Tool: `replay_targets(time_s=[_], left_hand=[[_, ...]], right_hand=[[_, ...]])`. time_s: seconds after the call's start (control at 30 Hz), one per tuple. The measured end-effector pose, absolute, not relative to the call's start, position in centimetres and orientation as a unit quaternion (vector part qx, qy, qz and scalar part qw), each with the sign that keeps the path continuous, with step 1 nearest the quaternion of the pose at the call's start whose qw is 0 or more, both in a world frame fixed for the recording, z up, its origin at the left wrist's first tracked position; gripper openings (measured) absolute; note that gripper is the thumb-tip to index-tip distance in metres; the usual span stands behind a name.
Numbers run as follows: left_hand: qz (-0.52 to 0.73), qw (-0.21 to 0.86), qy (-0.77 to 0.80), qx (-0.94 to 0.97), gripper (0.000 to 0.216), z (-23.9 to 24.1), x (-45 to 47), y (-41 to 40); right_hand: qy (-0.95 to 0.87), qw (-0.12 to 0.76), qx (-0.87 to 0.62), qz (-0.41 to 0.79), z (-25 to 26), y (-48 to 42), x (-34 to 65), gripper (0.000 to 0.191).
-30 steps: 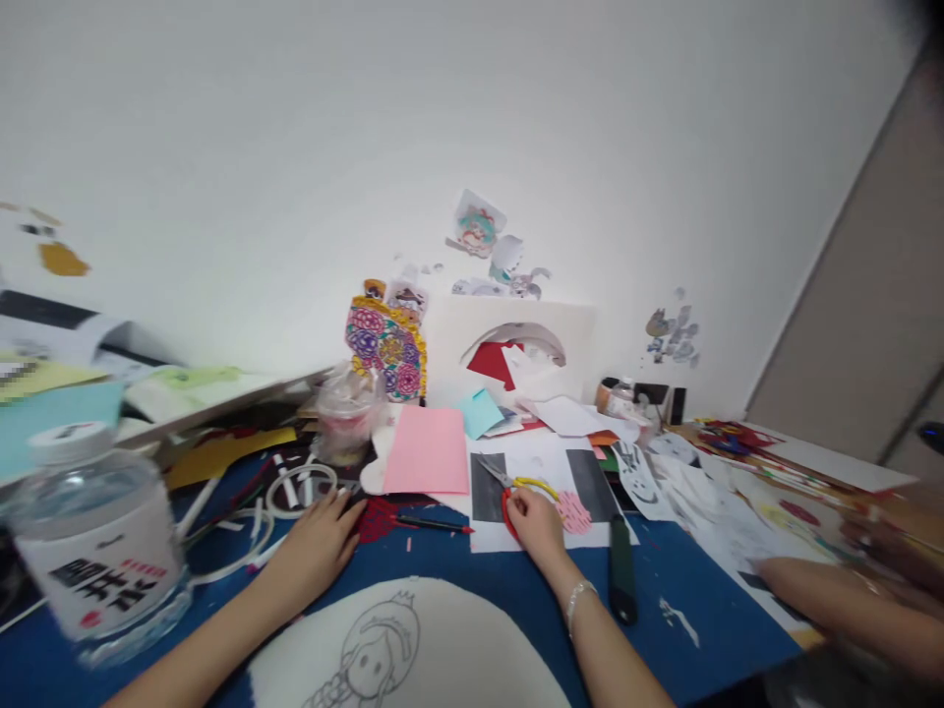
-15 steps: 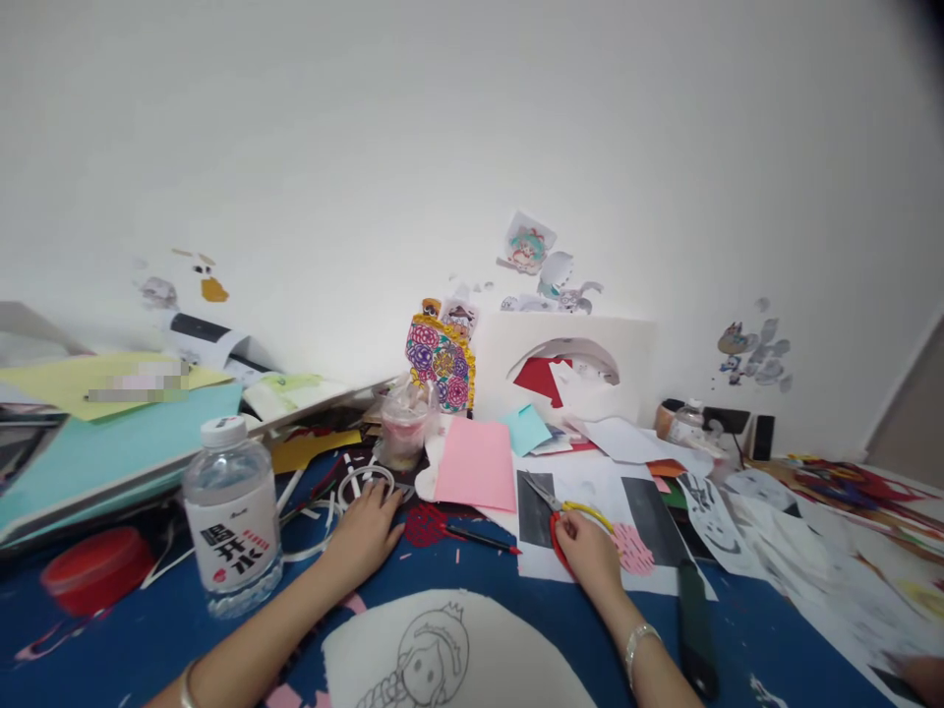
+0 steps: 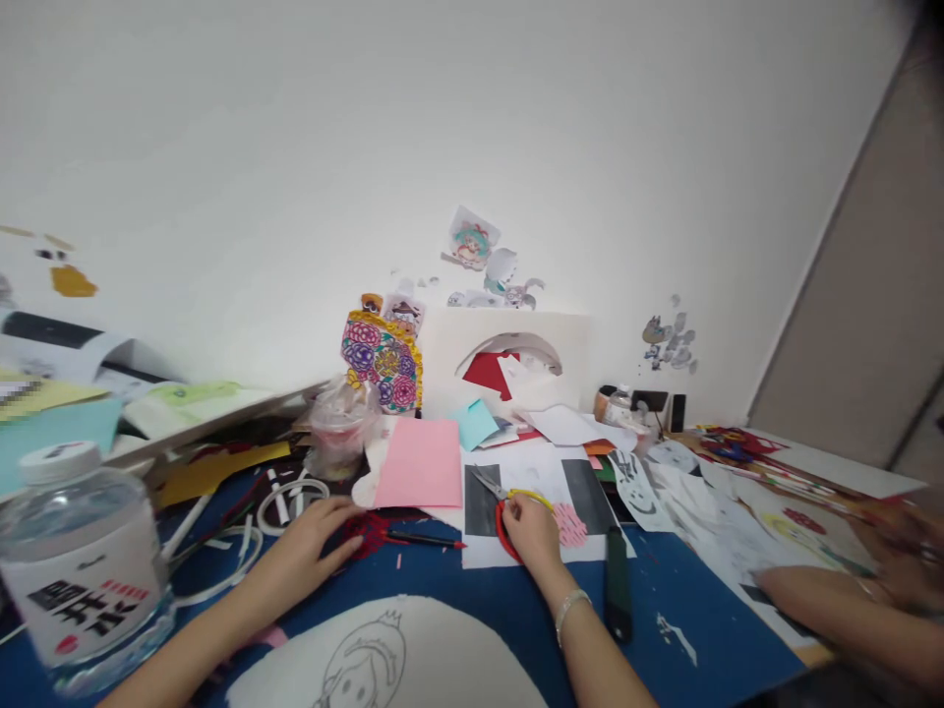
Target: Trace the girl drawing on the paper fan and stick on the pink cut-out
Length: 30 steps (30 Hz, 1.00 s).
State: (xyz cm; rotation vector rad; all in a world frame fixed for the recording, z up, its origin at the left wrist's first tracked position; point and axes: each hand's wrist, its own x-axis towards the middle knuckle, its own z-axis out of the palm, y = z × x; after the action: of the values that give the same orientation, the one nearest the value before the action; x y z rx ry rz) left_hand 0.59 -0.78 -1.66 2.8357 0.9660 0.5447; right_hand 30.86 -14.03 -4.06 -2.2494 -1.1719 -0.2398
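My left hand (image 3: pixel 314 543) lies over the blue table with its fingers apart, its fingertips at a red paper cutout (image 3: pixel 367 536). A dark pen with a red tip (image 3: pixel 424 539) lies just right of that cutout. My right hand (image 3: pixel 532 531) grips the scissors (image 3: pixel 504 531) by the red handle; the yellow handle sticks out above my fingers and the blades point up and left. Beneath the scissors is a white sheet with dark panels (image 3: pixel 483 553). A pink striped cutout (image 3: pixel 569 526) rests on it. In front of me lies white paper with a drawn crowned figure (image 3: pixel 442 649).
A water bottle (image 3: pixel 81 580) stands at the left. Pink paper (image 3: pixel 420 462), a plastic cup (image 3: pixel 339 433) and a coil of white cord (image 3: pixel 272 509) lie behind my hands. A dark green tool handle (image 3: pixel 618 590) is at the right, and another person's arm (image 3: pixel 848 615) reaches in beyond it.
The view has turned right. My left hand has moved from beside the white cord to the red cutout. My right hand stays on the scissors. Another person's arm shows more at the right.
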Motion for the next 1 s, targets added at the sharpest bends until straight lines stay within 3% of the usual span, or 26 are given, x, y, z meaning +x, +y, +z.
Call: replay_targets(time_s=[0.13,0.43,0.63,1.0], left_hand=[[0.091,0.189,0.186,0.960,0.051,-1.7,1.2,-3.6],[0.089,0.203,0.176,0.959,0.052,-4.3,2.0,-2.9],[0.120,0.273,0.224,0.928,0.050,-4.7,1.6,-0.3],[0.215,0.179,0.341,0.898,0.033,-3.0,0.7,0.4]], right_hand=[[-0.441,0.301,-0.840,-0.095,-3.8,-14.0,30.8,0.017],[-0.441,0.331,-0.829,-0.093,-4.2,-13.8,31.0,0.014],[-0.432,0.389,-0.809,-0.083,-3.9,-13.9,31.1,0.015],[-0.426,0.486,-0.762,-0.044,-4.3,-13.9,33.2,0.023]])
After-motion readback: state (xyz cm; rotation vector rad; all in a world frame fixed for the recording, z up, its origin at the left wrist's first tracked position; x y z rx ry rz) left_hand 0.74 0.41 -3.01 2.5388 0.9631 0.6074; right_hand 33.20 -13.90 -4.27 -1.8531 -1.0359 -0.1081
